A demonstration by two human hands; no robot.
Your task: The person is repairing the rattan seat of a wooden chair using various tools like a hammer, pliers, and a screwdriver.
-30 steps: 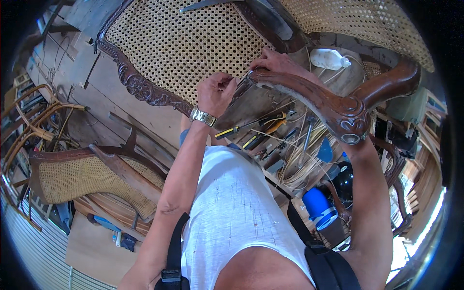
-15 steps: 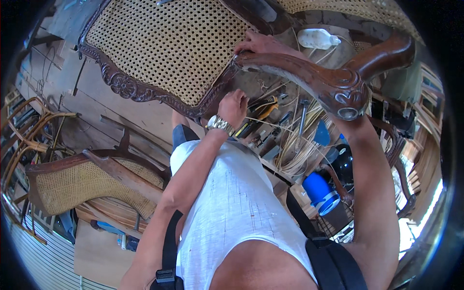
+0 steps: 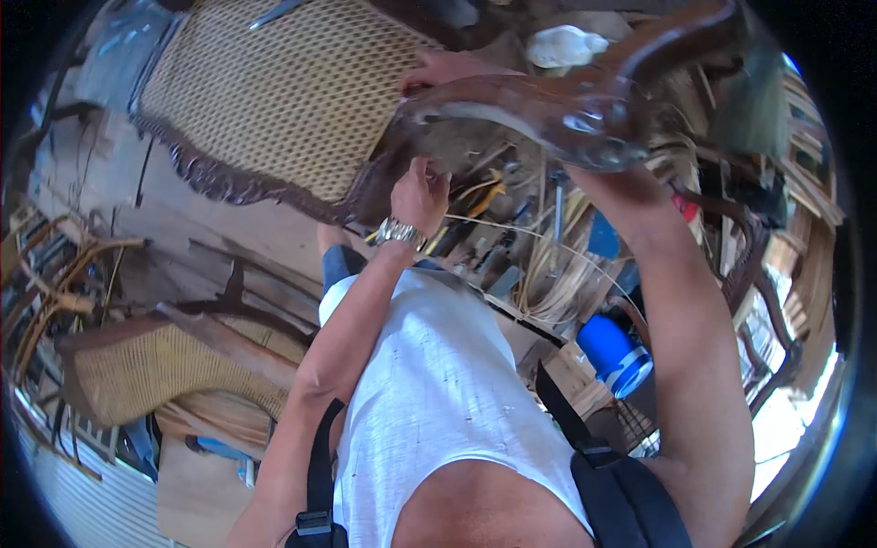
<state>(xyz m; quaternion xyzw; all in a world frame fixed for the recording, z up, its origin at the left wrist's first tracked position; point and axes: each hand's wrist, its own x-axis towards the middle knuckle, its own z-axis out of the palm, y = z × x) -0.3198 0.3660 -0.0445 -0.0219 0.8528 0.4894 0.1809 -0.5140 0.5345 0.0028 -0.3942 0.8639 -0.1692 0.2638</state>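
A chair with a carved dark wooden frame (image 3: 215, 183) and a woven cane seat (image 3: 274, 87) stands in front of me. My left hand (image 3: 422, 196), with a metal watch (image 3: 402, 234) at its wrist, is closed just off the seat's near right corner. Whatever its fingers hold is too small to make out. Under the curved wooden armrest (image 3: 512, 100) passes my right arm. My right hand (image 3: 457, 69) rests at the right edge of the cane, fingers bent and partly blurred; what they grip is hidden.
A pointed tool (image 3: 276, 13) lies on the cane. Right of the seat are a white bottle (image 3: 565, 46), a hammer (image 3: 558, 219), other hand tools and loose cane strands (image 3: 548, 292). A blue container (image 3: 610, 352) stands lower right. Another cane-panelled chair (image 3: 146, 365) lies at left.
The view has shifted, so the chair and armrest sit further left and higher. My left hand has moved slightly relative to the seat corner; my right hand stays at the cane's edge.
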